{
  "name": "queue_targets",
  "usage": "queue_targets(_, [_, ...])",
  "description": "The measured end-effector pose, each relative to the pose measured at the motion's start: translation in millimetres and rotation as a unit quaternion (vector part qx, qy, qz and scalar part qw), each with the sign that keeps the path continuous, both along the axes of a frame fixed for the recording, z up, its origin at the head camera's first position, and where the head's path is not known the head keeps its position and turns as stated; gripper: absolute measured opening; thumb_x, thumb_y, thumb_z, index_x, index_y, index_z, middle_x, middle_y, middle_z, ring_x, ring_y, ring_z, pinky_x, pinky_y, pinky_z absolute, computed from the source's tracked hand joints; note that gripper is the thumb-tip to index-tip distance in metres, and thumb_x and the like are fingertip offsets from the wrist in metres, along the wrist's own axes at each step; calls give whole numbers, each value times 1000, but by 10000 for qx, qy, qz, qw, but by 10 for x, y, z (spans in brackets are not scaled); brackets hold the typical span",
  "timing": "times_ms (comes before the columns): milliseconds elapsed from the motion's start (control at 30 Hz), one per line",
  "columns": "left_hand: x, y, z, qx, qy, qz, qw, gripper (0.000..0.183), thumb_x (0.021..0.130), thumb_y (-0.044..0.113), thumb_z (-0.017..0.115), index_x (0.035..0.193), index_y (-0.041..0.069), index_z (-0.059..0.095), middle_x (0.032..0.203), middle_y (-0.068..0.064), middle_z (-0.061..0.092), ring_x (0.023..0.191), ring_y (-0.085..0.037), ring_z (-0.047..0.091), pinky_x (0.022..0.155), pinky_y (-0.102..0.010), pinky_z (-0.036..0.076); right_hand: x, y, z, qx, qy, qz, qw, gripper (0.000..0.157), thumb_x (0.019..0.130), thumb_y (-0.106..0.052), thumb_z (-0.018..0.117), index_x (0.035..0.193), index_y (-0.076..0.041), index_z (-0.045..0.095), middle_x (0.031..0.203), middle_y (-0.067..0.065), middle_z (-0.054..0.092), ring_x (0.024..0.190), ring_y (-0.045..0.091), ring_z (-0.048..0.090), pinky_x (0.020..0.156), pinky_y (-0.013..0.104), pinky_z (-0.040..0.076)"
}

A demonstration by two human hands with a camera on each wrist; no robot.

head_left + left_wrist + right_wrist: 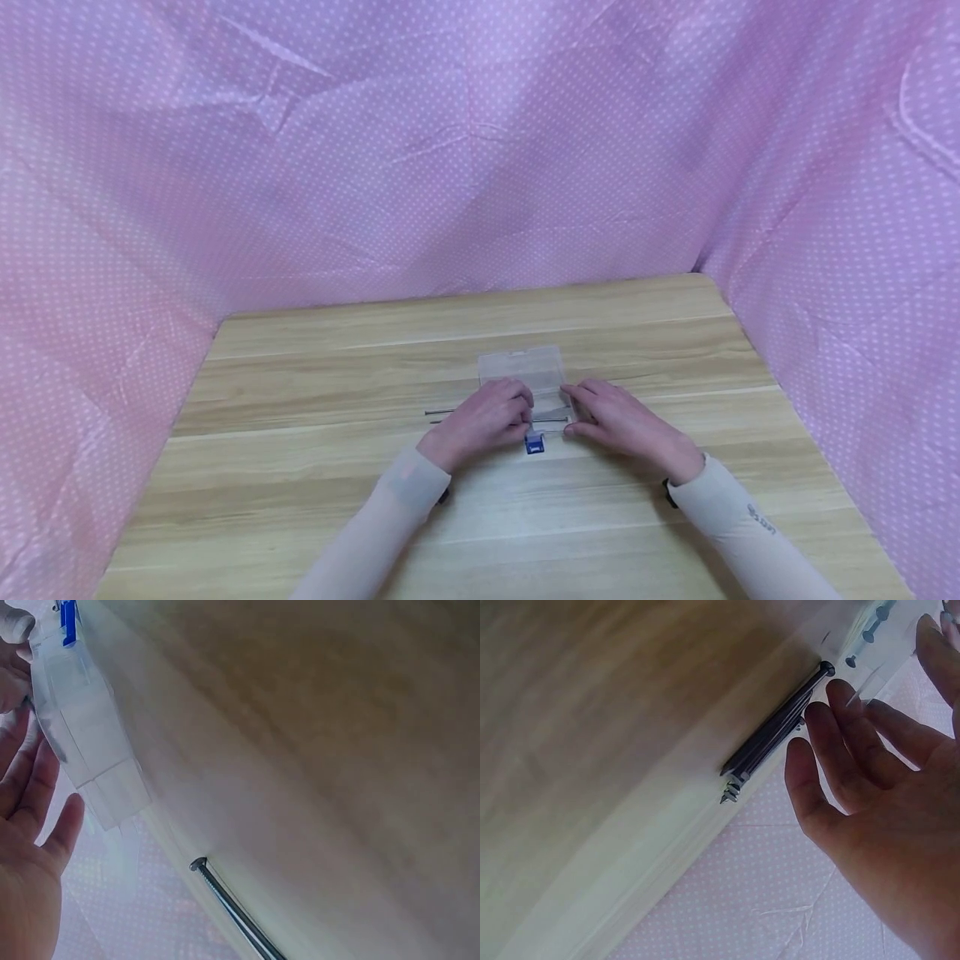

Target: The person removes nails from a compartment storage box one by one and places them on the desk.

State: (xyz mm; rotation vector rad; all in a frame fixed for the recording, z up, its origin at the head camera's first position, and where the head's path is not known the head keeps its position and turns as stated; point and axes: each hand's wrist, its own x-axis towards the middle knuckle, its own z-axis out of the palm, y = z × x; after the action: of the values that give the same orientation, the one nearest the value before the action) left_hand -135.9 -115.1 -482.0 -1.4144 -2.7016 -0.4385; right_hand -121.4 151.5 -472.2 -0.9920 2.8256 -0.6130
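A clear plastic compartment box lies on the table with its lid folded back away from me. At its front edge shows a blue tab. My left hand is over the box's left part, fingers curled, pinching the end of a nail that lies across the box. Most of that grip is hidden. My right hand holds the box's right end between thumb and index finger. In the right wrist view, its other fingers are loosely extended. More nail heads show through the clear plastic.
Long nails lie on the wooden table left of my left hand. In the right wrist view, several dark nails lie beside a threaded screw tip. Pink dotted cloth hangs around the table's back and sides.
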Motion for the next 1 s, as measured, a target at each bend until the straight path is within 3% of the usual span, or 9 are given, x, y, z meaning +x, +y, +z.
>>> queue_targets(300, [30,-15,43,109,-214,363,9991,6,98,21,69,100,17,73,96,7,71,102,-15,67,111,-34,45,-5,-4,18,15,60,22,10000,58,94,-32,78,136,3,61,112,7,67,100,21,64,87,45,57])
queue_targets(633, [52,-97,43,374,-343,309,9982,9,100,19,70,106,16,75,102,5,74,106,-15,67,109,-33,47,10,-11,10,50,-66,-42,10000,61,93,-33,78,139,3,59,117,9,66,104,22,63,92,46,56])
queue_targets(1000, [108,-162,159,597,-433,512,9960,11,100,15,69,108,13,76,105,3,75,108,-16,67,107,-34,49,22,-6,7,74,7,-37,10000,62,93,-33,79,139,3,60,114,7,65,99,19,61,89,45,56])
